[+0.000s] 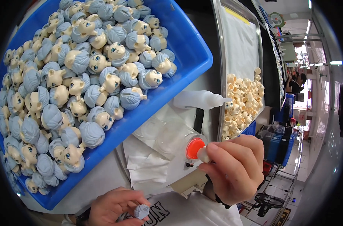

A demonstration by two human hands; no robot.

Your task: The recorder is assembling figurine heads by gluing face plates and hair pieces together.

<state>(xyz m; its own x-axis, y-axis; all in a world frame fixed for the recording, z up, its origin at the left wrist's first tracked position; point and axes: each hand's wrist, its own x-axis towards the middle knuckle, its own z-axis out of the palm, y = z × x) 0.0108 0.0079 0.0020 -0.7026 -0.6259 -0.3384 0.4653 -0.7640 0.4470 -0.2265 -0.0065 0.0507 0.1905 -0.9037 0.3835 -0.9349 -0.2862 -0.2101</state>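
Note:
My left hand, low in the view, is closed around a small light-blue doll hair piece, held between thumb and fingers. Between thumb and forefinger my right hand pinches a small cream doll face piece, mostly covered by the fingertips. That piece is over or against the edge of a small round clear dish with a red-orange inside; whether they touch I cannot tell. Behind the dish lies a white squeeze bottle with a narrow nozzle, its tip pointing right.
A large blue bin heaped with blue-haired doll heads fills the left. To the right, a metal-rimmed tray holds many cream pieces. Folded white cloth and a black strip lie between. Another person is far right.

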